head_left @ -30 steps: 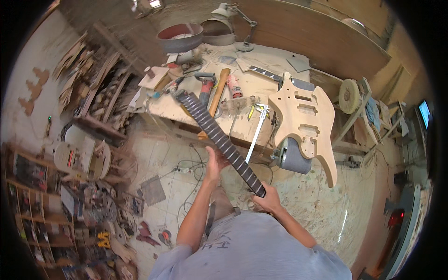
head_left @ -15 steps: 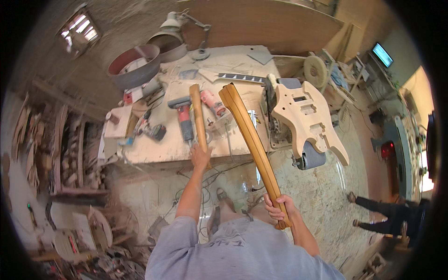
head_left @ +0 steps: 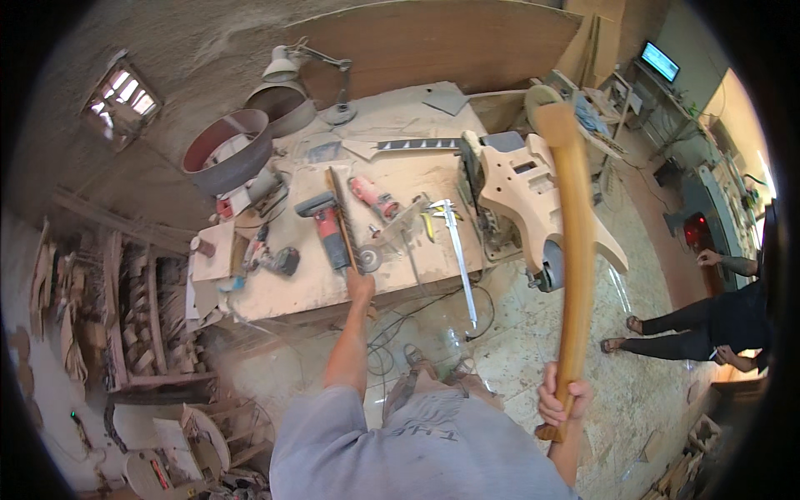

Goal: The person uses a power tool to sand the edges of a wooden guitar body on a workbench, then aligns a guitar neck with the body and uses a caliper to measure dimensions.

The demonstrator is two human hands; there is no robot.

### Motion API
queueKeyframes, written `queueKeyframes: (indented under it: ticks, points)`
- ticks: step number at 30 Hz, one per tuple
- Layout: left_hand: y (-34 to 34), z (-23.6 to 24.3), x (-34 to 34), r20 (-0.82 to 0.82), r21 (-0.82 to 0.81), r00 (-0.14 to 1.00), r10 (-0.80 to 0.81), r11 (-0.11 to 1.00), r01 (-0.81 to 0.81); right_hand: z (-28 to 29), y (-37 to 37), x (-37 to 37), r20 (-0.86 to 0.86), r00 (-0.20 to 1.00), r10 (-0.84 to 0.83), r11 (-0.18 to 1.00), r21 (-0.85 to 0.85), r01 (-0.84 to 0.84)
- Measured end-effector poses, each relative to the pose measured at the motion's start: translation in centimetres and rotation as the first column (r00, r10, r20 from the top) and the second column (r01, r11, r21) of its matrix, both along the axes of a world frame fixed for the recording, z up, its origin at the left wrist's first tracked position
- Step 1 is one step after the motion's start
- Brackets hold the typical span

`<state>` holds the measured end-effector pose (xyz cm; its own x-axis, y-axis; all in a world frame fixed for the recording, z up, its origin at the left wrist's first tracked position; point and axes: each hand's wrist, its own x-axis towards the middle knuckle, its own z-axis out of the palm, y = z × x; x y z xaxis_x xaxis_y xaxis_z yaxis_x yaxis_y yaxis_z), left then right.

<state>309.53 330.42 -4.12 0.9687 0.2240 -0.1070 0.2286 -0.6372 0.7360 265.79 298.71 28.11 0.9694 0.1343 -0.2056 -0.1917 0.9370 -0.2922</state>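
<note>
Right hand point(head_left: 564, 398): grips wooden neck point(head_left: 574, 242) by lower end
Left hand point(head_left: 360, 287): grasps second neck point(head_left: 342, 208)
Red tool point(head_left: 328, 229): close beside second neck
Guitar body point(head_left: 518, 185): partly behind wooden neck

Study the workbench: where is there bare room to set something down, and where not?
Free: the back of the workbench, between lamp base, grey plate and inlaid guitar neck; the front left, between drill and left hand. Crowded: the rear left, around the drums, and the middle, where red power tools lie beside the wooden piece that hand holds.
</note>
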Motion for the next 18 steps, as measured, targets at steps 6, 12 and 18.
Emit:
queueKeyframes:
  ticks: [6, 12, 18]
  points:
    - [-1.9, 8.5, -3.9, -0.192, -0.283, 0.978, -0.079, 0.959, 0.022, 0.9, -4.4, -4.3, 0.094, 0.947, -0.306, 0.921, -0.223, 0.32]
    - [-3.0, 12.5, -10.7, 0.134, -0.133, 0.987, -0.09, 0.985, 0.108, -0.2, -8.3, -7.9, 0.216, 0.868, -0.448, 0.829, -0.264, 0.493]
    - [-3.9, 14.9, -15.9, 0.271, -0.085, 0.959, -0.086, 0.99, 0.113, -1.9, -11.4, -12.1, 0.296, 0.81, -0.506, 0.755, -0.302, 0.582]
